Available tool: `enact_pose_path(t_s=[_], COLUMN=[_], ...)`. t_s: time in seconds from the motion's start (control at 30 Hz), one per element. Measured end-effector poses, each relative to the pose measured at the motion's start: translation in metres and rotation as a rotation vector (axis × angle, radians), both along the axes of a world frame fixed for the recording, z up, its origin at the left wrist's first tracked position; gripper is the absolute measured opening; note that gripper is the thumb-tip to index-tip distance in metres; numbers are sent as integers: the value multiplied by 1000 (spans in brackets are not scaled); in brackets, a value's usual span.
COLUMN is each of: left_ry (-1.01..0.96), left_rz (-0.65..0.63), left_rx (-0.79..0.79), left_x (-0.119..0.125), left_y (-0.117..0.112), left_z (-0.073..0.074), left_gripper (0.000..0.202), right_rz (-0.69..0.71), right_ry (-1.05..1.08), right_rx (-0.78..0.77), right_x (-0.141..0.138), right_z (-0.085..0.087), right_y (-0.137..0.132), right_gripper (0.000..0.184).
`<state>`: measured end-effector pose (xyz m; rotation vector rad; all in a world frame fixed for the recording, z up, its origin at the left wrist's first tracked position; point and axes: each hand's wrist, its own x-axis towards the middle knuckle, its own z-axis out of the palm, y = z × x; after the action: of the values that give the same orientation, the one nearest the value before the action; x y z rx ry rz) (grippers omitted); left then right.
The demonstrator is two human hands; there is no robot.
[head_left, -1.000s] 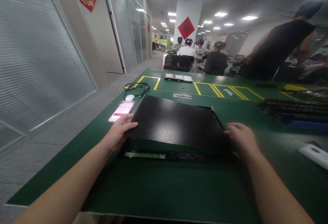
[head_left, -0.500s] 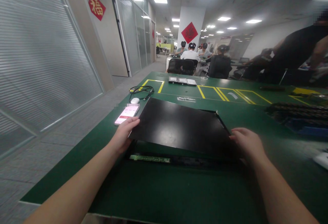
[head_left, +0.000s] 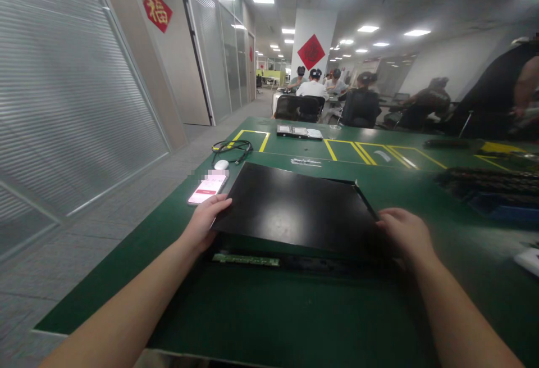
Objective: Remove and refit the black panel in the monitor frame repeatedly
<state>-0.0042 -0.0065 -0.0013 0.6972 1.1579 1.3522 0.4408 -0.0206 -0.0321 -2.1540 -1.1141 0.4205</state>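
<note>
A glossy black LCD panel [head_left: 290, 205] lies tilted over a dark frame [head_left: 328, 264], its left side raised. Under the near edge, a narrow green circuit board [head_left: 246, 259] shows along the frame. My left hand [head_left: 206, 219] pinches the panel's left edge, thumb on top and fingers beneath. At the right edge, my right hand [head_left: 404, 233] is closed with its fingertips on the rim. Whether those fingers also hold the frame is hidden.
A phone [head_left: 208, 187], a white mouse [head_left: 221, 164] and a coiled black cable [head_left: 232, 148] lie left of the panel on the green table [head_left: 269, 323]. Several drives [head_left: 298, 131] stand farther back. Dark parts and a blue tray [head_left: 514, 212] lie right. Co-workers sit beyond.
The panel's raised far-left corner has come down slightly, with my left hand still on it. My right hand has hardly moved. A standing person at the right has shifted rightward.
</note>
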Motion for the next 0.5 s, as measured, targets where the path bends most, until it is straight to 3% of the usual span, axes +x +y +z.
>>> enact_pose_path(t_s=[0.17, 0.5], left_ry=[-24, 38], left_rz=[3, -17], left_rx=[-16, -3], left_x=[0, -2], left_y=[-1, 3], left_z=[2, -3], left_gripper=[8, 37], right_rz=[-13, -4], right_ry=[-2, -9], right_rx=[-12, -5], right_x=[-5, -2], right_z=[4, 1], right_y=[-1, 0], right_gripper=[33, 32])
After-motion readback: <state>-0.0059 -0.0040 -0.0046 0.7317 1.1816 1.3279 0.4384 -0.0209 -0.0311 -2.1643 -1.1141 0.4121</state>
